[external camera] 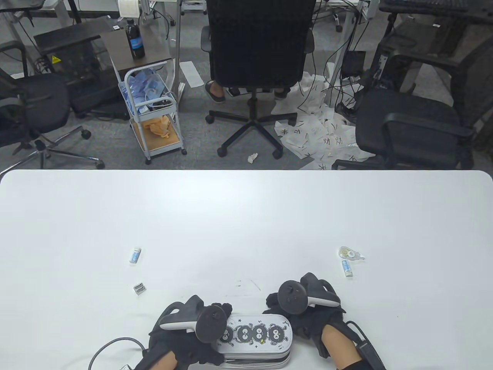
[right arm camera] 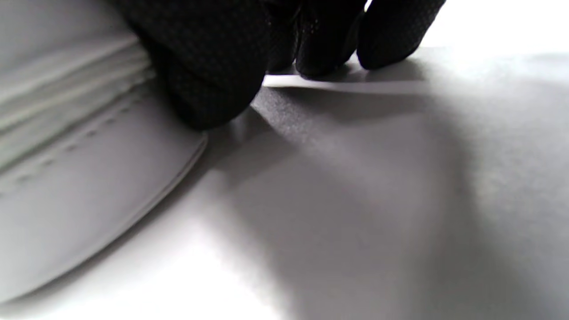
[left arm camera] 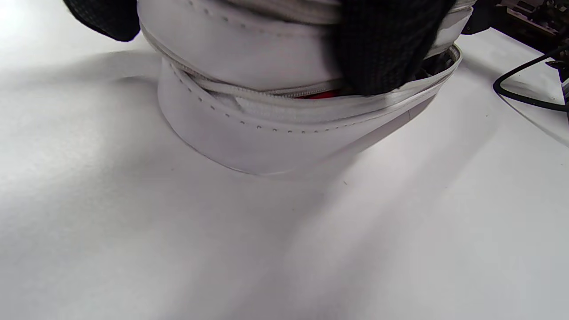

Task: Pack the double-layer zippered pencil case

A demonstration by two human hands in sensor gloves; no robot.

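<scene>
At the near edge of the white worktop point(external camera: 246, 216), pencil case point(external camera: 256, 337) found lying flat, long axis running left to right, printed lid uppermost. Flanked end to end: left hand point(external camera: 188, 331) at the left end, right hand point(external camera: 308, 308) at the right end, both in contact, neither nearer than the other. In the left wrist view, one left fingertip point(left arm camera: 382, 49) seen curled over the upper layer and pressed at the lower zipper line; that zipper partly open at this end, something red showing in the gap. Left hand judged gripping the case. In the right wrist view, right fingers point(right arm camera: 209, 66) curled against the case's end wall, other fingertips down on the worktop beside it; a firm grip on the case cannot be confirmed, nor any zipper pull between them.

Further out, well apart from the case: to the right, correction tape dispenser point(external camera: 349, 253) with a small blue-and-white eraser point(external camera: 347, 267) just beside it; to the left, a second eraser point(external camera: 135, 255) and a metal sharpener point(external camera: 140, 288).

Judgement: any zipper run to follow the long axis; loose items lie beyond the case, reach required forward and outward from either hand.
</scene>
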